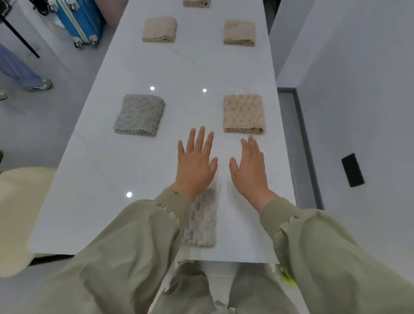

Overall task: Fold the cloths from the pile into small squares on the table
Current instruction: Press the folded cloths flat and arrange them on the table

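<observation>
My left hand (pixel 196 162) and my right hand (pixel 249 167) hover side by side over the white table (pixel 134 157), fingers straight and spread, holding nothing. Under my left wrist lies a folded grey cloth (pixel 201 221) near the table's front edge, partly hidden by my sleeve. A folded grey cloth (pixel 139 114) sits at the middle left and a folded beige cloth (pixel 243 113) just beyond my right fingertips. Farther back lie two folded beige cloths (pixel 159 29) (pixel 239 33), and another (pixel 196 3) is cut off at the top.
A blue suitcase (pixel 79 21) stands on the floor at the back left, and a person's leg and shoe (pixel 26 74) show at the left. A cream rounded seat (pixel 20 215) is at the near left. A white wall (pixel 358 89) runs along the table's right.
</observation>
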Demonstrator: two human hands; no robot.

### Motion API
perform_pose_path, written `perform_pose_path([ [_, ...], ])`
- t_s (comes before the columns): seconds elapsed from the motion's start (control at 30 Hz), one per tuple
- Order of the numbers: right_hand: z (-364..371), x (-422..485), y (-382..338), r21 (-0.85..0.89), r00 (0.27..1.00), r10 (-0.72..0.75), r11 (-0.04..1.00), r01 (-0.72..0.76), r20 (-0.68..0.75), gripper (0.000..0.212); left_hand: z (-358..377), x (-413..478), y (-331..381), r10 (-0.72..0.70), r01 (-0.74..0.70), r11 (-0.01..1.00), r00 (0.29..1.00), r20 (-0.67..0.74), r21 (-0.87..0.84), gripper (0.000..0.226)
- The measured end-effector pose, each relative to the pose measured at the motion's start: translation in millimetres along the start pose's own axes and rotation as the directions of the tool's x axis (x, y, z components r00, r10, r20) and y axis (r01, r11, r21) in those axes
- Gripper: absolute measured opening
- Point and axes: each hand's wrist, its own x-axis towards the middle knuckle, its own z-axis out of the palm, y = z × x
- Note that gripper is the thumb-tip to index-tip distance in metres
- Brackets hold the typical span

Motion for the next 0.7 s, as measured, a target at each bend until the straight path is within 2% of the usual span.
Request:
perform_pose_path([
  [0.17,24.9,-33.3,-16.7,0.107,0.997,0.075,0.991,-0.075,0.002,0.057,11.0,-28.4,-43.0,-0.008,0.013,0.985,0.999,0.031,-0.171,0.062],
  [0.27,40.3,-57.0,-16.5,0.252,0.98,0.189,0.947,-0.2,0.07,0.056,18.5,-51.1,-72.3,-0.066,0.08,0.927,0.996,0.052,-0.366,0.059],
  [0.37,55.9,-78.4,-20.2,0.455,0.932,0.332,0.813,-0.362,0.147,0.055,25.2,-83.1,-93.9,-0.163,0.194,0.761,0.981,0.107,-0.619,0.055],
  [0.47,68.7,-97.3,-29.1,0.544,0.911,0.392,0.741,-0.394,0.127,0.051,32.8,-113.6,-97.9,-0.247,0.336,0.529,0.939,0.238,-0.779,0.053],
  [0.63,89.8,-114.6,-56.0,0.634,0.924,0.369,0.691,-0.347,0.104,0.048,42.2,-125.8,-84.5,-0.248,0.344,0.374,0.932,0.265,-0.861,0.052],
  [0.7,97.7,-116.9,-64.4,0.651,0.932,0.354,0.69,-0.316,0.077,0.046,45.1,-126.6,-78.0,-0.24,0.323,0.348,0.938,0.249,-0.88,0.053],
])
